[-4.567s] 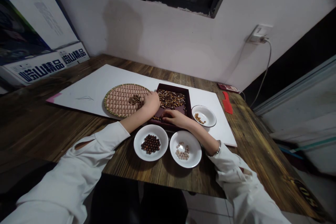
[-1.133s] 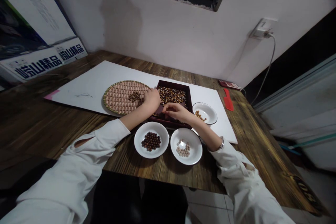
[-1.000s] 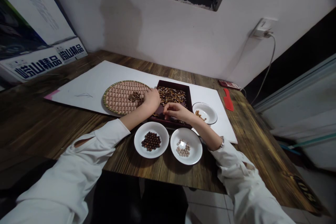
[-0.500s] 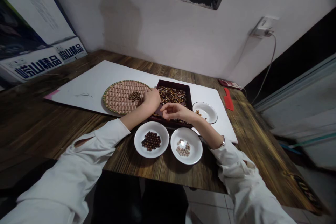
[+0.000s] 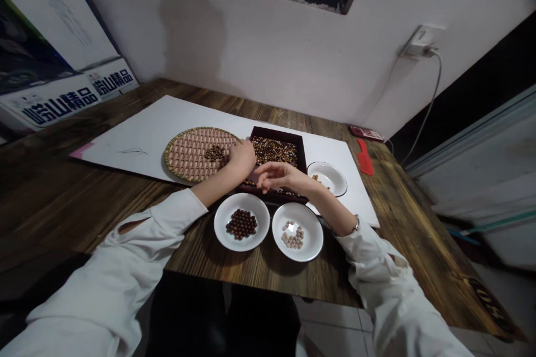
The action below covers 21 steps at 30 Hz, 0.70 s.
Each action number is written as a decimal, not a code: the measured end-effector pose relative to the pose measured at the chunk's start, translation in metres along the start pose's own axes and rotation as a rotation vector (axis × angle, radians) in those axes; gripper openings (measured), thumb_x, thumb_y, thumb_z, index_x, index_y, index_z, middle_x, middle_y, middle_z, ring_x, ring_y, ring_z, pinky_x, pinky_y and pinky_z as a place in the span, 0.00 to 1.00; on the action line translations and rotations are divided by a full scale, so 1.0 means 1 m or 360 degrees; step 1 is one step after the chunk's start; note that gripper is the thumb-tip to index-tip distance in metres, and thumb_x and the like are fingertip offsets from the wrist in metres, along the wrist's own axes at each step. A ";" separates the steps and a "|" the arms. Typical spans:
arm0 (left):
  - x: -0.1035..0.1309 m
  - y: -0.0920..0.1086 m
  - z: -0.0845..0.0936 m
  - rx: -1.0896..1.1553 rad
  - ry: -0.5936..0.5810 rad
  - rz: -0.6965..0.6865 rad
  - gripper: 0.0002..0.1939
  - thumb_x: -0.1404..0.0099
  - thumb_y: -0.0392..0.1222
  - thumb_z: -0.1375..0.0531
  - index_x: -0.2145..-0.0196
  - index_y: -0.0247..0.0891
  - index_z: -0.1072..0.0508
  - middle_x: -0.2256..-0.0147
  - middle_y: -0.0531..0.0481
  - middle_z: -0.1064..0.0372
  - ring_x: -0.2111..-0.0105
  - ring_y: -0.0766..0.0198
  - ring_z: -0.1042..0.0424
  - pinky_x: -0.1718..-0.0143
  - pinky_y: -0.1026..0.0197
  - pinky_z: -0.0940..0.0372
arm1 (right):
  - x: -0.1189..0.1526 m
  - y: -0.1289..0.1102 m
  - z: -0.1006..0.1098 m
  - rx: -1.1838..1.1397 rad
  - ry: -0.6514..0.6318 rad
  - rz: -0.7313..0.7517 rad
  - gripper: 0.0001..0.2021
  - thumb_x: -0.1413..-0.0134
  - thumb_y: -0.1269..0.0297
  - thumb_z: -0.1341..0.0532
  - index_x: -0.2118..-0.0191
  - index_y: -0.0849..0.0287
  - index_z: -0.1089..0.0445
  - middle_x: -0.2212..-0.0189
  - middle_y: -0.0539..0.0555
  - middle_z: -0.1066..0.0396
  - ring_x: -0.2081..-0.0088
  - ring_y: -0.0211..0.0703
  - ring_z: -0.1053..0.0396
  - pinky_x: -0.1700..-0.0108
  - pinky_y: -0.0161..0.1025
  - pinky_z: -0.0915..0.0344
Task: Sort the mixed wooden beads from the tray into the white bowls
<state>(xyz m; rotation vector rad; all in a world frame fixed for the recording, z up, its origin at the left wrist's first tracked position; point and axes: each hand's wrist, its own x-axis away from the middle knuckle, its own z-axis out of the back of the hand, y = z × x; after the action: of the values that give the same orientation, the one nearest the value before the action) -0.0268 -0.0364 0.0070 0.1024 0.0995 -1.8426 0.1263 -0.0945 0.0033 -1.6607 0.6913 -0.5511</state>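
My left hand [image 5: 242, 157] rests between the round woven tray [image 5: 188, 150] and the dark red box [image 5: 281, 133]; its fingers are mostly hidden. Over the front of the box, my right hand [image 5: 278, 176] has its fingers curved and apart, with nothing visible between them. Mixed beads [image 5: 274, 150] fill the back of the box. A small group of brown beads [image 5: 215, 153] lies on the woven tray. In front stand a white bowl [image 5: 221, 234] with dark brown beads [image 5: 242, 224] and another white bowl [image 5: 307, 248] with pale beads [image 5: 293, 239].
A third white bowl [image 5: 337, 177] with a few yellowish beads stands right of the box on a white board [image 5: 142, 128]. Farther right lie a red tool [image 5: 364, 159] and a phone [image 5: 366, 134]. Printed cartons [image 5: 62, 103] stand at the left.
My right hand's fingers have spread slightly and its fingertips have shifted a little. My left hand has hardly moved.
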 end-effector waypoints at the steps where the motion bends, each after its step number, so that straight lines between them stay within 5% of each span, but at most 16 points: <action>1: 0.000 0.000 0.000 0.0001 -0.0001 0.0001 0.21 0.29 0.38 0.49 0.47 0.17 0.35 0.49 0.25 0.33 0.48 0.45 0.30 0.51 0.54 0.34 | 0.000 0.000 0.000 -0.0018 -0.0019 0.0008 0.17 0.48 0.68 0.30 0.52 0.61 0.29 0.64 0.51 0.22 0.65 0.33 0.24 0.60 0.32 0.29; 21: 0.000 0.000 -0.001 0.0020 -0.0001 0.0011 0.20 0.29 0.39 0.49 0.47 0.18 0.35 0.49 0.25 0.32 0.49 0.45 0.30 0.51 0.54 0.35 | 0.000 0.004 0.003 0.0032 0.0092 0.0112 0.11 0.44 0.64 0.32 0.56 0.61 0.28 0.68 0.49 0.25 0.68 0.32 0.26 0.62 0.31 0.31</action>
<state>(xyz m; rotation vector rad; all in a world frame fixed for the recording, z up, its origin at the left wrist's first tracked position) -0.0269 -0.0363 0.0058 0.1108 0.0873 -1.8368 0.1282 -0.0928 -0.0016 -1.6005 0.7811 -0.5556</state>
